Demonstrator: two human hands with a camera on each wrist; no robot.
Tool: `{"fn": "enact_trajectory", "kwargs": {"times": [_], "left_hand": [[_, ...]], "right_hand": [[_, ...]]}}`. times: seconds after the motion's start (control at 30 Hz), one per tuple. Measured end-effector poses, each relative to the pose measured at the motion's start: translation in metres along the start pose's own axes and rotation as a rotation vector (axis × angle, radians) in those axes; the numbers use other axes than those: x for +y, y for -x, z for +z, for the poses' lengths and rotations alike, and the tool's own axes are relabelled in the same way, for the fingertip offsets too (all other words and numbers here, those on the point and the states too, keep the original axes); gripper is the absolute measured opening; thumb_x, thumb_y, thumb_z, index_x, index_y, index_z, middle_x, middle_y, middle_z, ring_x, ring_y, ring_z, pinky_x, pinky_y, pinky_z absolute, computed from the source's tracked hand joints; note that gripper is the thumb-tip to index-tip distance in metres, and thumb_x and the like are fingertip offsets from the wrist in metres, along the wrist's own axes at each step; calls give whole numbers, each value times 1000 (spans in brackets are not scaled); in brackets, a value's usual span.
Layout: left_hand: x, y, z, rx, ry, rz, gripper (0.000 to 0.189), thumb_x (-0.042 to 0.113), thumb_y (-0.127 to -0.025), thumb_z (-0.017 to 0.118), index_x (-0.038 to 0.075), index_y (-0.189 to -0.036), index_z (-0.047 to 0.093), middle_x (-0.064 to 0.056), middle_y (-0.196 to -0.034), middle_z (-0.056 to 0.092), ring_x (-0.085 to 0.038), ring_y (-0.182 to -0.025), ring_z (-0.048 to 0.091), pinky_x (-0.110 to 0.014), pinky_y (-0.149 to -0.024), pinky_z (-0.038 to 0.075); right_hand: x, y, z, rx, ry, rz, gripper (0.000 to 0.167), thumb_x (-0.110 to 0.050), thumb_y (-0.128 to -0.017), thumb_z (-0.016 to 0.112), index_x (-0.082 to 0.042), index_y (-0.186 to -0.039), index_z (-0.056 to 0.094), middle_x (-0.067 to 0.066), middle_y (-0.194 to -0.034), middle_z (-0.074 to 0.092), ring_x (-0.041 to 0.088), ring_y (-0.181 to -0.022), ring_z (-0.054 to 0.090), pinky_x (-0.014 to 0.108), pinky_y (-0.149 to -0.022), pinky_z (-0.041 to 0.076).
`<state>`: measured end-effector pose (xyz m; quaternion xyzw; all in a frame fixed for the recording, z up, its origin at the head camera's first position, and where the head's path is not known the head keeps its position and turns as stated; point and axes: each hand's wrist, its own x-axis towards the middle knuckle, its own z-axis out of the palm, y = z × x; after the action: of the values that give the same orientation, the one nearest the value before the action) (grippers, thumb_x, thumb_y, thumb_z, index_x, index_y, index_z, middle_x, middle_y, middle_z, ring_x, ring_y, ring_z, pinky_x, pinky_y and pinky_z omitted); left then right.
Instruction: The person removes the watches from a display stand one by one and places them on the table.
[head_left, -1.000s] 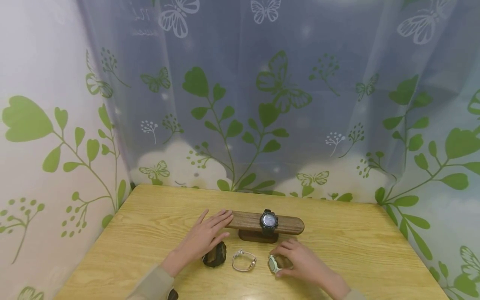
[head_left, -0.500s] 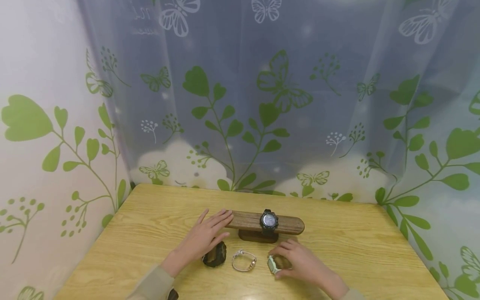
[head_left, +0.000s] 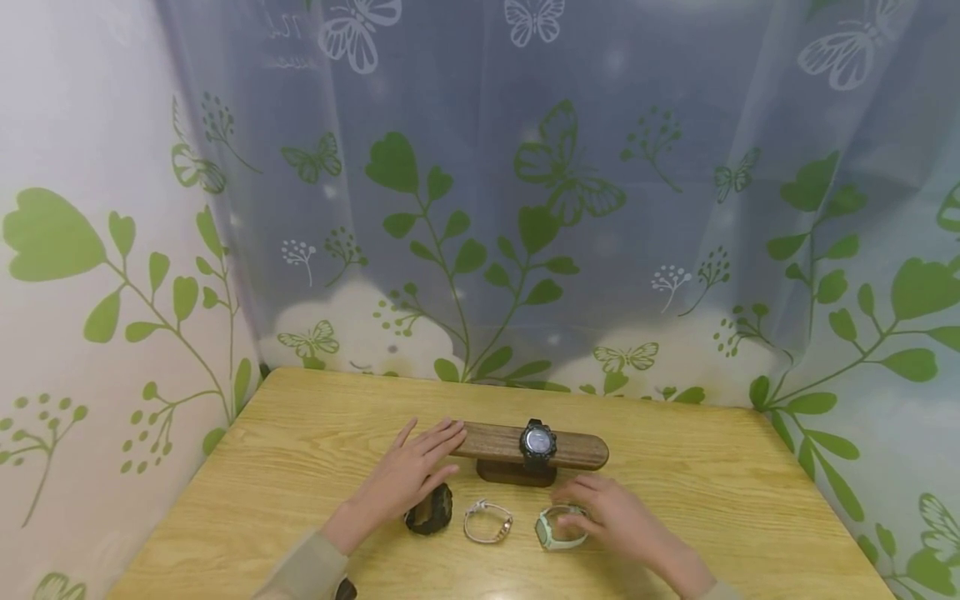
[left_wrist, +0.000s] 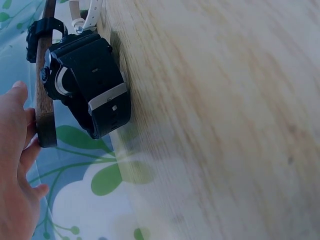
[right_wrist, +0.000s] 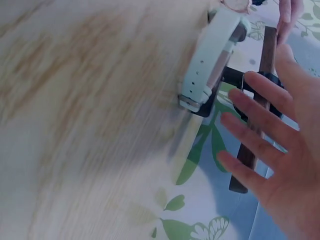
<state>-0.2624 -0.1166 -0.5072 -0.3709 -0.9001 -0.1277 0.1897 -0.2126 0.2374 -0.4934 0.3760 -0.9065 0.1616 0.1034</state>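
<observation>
My left hand (head_left: pixel 405 471) touches the left end of a wooden watch stand (head_left: pixel 487 442) with its fingers straight. A black watch (head_left: pixel 537 442) is strapped round the stand's bar, right of its middle. On the table, a mint-green watch (head_left: pixel 564 546) stands on its side with its strap closed in a loop. My right hand (head_left: pixel 618 523) hovers beside and over it; in the right wrist view its fingers (right_wrist: pixel 250 137) are spread, apart from the mint strap (right_wrist: pixel 210 60). A second black watch (left_wrist: pixel 95 82) lies below my left hand, its strap buckled.
Between the black and mint watches lies a slim pale watch or bracelet (head_left: pixel 507 527), looped. A small dark object (head_left: pixel 346 589) peeks out by the left sleeve. The wood-grain table (head_left: pixel 720 467) backs onto a curtain (head_left: pixel 480 208) printed with leaves and butterflies.
The right hand has let go of the mint-green watch, its fingers lifting off and shifting slightly right. The watch stays on the table. My left hand has not moved.
</observation>
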Motion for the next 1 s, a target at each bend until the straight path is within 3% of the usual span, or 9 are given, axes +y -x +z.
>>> {"fn": "enact_trajectory", "kwargs": {"times": [0.27,0.53,0.73,1.0], "left_hand": [[0,0,0,2,11,-3,57,36,-103,58,14,-154,45,-2,-159,43,-20,-147,38,-60,-121,24],[1,-1,-2,-15,14,-12,56,40,-106,52,15,-155,44,-2,-159,42,-19,-148,37,-60,-121,23],[1,-1,-3,-4,22,-11,57,33,-102,61,14,-154,45,-3,-158,43,-21,-147,38,-60,-121,23],[0,-3,-3,-20,14,-20,58,33,-101,62,14,-154,46,-2,-158,44,-20,-147,39,-60,-121,23]], "right_hand": [[2,-1,-8,161,-34,42,20,-24,-95,71,-16,-113,75,-3,-110,76,18,-98,72,43,-85,60],[1,-9,-16,311,-20,16,31,-13,-86,80,-17,-117,74,-6,-112,75,16,-100,71,41,-85,61],[6,-24,-21,340,4,-14,42,-14,-84,82,-13,-124,70,-1,-120,71,21,-112,65,45,-90,58],[16,-44,-19,326,70,17,70,-37,-82,83,-11,-142,57,10,-142,59,34,-131,54,58,-107,44]]}}
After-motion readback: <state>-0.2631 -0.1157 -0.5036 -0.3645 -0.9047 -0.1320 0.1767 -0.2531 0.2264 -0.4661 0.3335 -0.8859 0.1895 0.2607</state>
